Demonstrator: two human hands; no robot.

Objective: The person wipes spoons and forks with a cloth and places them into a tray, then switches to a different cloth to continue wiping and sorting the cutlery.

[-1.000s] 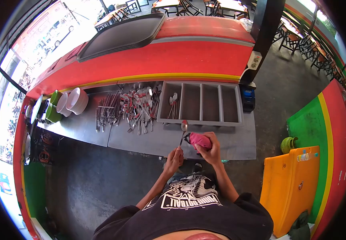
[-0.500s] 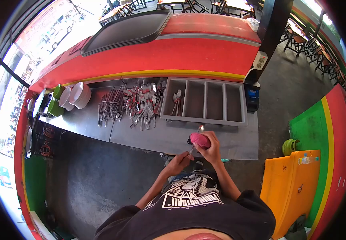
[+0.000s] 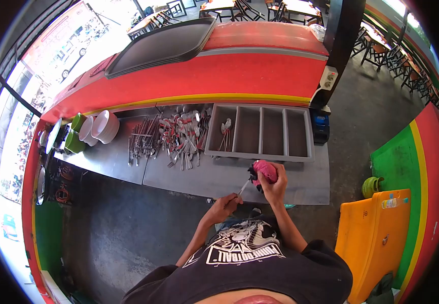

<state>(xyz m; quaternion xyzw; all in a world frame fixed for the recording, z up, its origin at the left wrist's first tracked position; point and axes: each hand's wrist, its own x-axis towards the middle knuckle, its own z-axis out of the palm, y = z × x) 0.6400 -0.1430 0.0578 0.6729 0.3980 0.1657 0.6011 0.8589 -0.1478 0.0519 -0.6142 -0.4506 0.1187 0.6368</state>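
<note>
My left hand (image 3: pixel 226 204) is closed on the handle end of a spoon (image 3: pixel 243 188), low in front of the steel counter's near edge. My right hand (image 3: pixel 275 186) grips a pink and black cloth (image 3: pixel 264 171), which is wrapped around the spoon's other end and hides its bowl. Beyond my hands lies a grey cutlery tray (image 3: pixel 260 155) with long compartments. Several spoons (image 3: pixel 225 133) rest in its leftmost compartment. To the left of the tray, a loose pile of spoons and forks (image 3: pixel 183 136) is spread on the counter.
Beside the cutlery pile are stacked white bowls (image 3: pixel 106 127) and green bowls (image 3: pixel 74 142). Dark serving trays (image 3: pixel 161 48) lie on the red ledge (image 3: pixel 260 38) behind. A blue and black box (image 3: pixel 321 125) stands right of the cutlery tray. An orange panel (image 3: pixel 369 238) is at lower right.
The cloth and my right hand have moved slightly up and right. More of the spoon's handle shows between my hands, while its shiny bowl end is now covered.
</note>
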